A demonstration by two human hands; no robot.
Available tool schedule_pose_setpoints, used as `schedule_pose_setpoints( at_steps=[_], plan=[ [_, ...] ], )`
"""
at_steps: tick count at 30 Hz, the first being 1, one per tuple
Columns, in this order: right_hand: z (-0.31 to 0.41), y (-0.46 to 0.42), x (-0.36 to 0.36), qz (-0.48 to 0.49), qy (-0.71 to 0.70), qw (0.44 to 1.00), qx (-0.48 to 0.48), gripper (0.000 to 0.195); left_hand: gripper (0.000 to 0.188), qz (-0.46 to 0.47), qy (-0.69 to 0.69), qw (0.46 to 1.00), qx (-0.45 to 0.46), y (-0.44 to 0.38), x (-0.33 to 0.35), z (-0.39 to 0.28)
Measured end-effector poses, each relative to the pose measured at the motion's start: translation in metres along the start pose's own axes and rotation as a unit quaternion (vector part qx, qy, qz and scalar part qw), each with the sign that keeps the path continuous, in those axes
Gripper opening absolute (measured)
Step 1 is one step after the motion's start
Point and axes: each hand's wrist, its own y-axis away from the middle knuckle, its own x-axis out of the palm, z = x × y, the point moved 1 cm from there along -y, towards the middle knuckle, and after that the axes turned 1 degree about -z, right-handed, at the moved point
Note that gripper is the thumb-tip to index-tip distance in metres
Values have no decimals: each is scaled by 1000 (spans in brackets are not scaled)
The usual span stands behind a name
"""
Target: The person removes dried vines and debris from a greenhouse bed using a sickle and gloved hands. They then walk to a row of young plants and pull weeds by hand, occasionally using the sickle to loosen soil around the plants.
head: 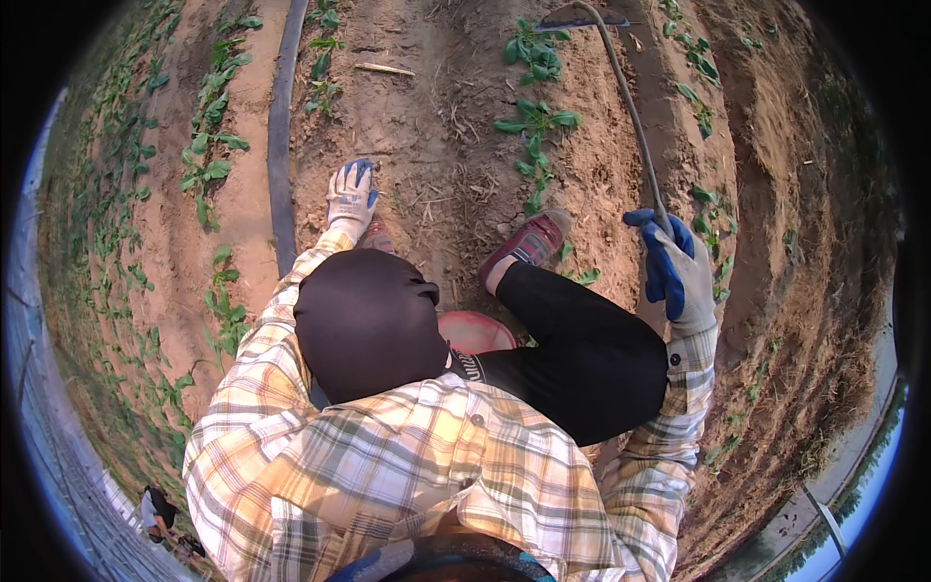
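Observation:
My right hand, in a white and blue work glove, grips the thin curved metal handle of a hand hoe. Its flat half-moon blade is at the top of the view, beyond a row of leafy green seedlings. My left hand, gloved the same way, is low over the bare soil beside a flat dark hose. The back of that hand faces up, so anything under its fingers is hidden. My left shoe shows partly just behind it.
More seedling rows run along the left and right. My right shoe stands close to the middle row. A dry stalk lies on the soil ahead. A reddish round object is between my legs. Another person is far off at lower left.

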Motion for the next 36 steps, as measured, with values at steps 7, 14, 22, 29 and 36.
schedule_pose_setpoints(
  at_steps=[7,14,22,29,36],
  plan=[
    [-2,11,-12,-7,-47,997,-56,25,60,31,-128,990,-58,-3,-38,17],
    [-19,10,-32,2,-104,993,-58,29,55,26,-125,992,11,-28,-51,-15],
    [-29,17,-42,-32,-88,996,-4,33,46,230,-116,960,107,-68,-46,-64],
    [-6,32,-40,-97,-117,988,8,33,40,432,-192,841,263,-160,-47,-78],
    [3,61,-20,-105,-290,948,-78,40,24,350,-133,896,240,-257,1,-96]
  ],
)
